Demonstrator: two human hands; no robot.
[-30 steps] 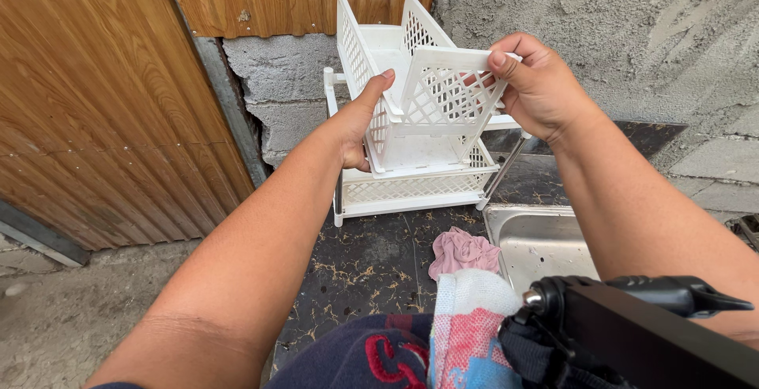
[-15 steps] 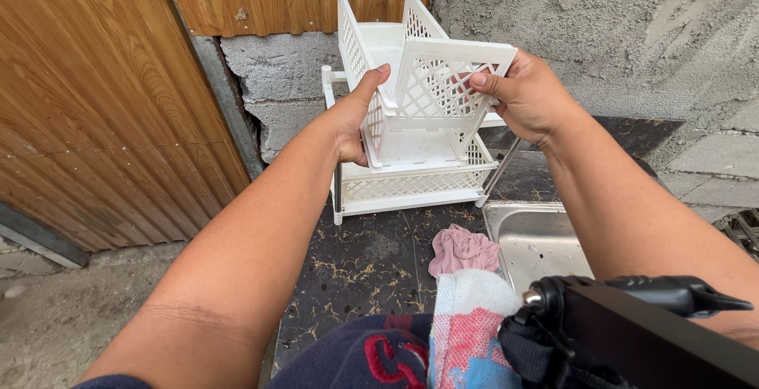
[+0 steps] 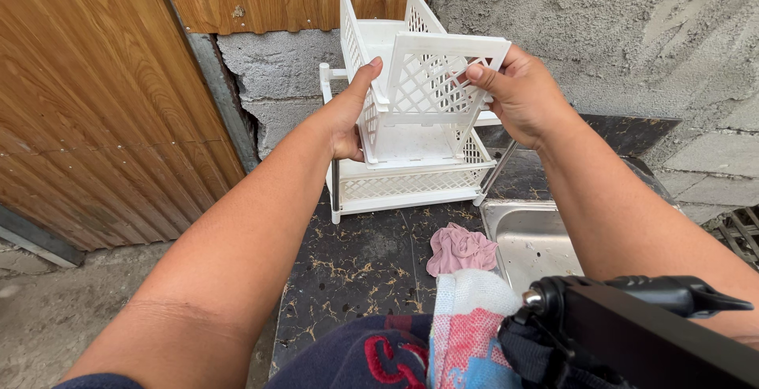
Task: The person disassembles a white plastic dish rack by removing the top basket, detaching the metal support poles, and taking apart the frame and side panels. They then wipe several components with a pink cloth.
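Both hands hold a white lattice basket (image 3: 431,92) at twelve o'clock, tilted above a white rack (image 3: 411,187). The left hand (image 3: 348,116) grips its nine o'clock wall; the right hand (image 3: 518,96) pinches its three o'clock rim. A pink cloth (image 3: 460,248) lies on the dark counter (image 3: 364,266) at six o'clock, beside a steel sink (image 3: 538,239).

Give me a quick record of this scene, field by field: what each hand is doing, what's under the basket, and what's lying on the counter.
left hand: grips left side of white lattice basket
right hand: holds basket's top right rim
basket: tilted, held above white rack
counter: dark, speckled
pink cloth: crumpled on counter beside sink
sink: steel, at right
wall: rough grey
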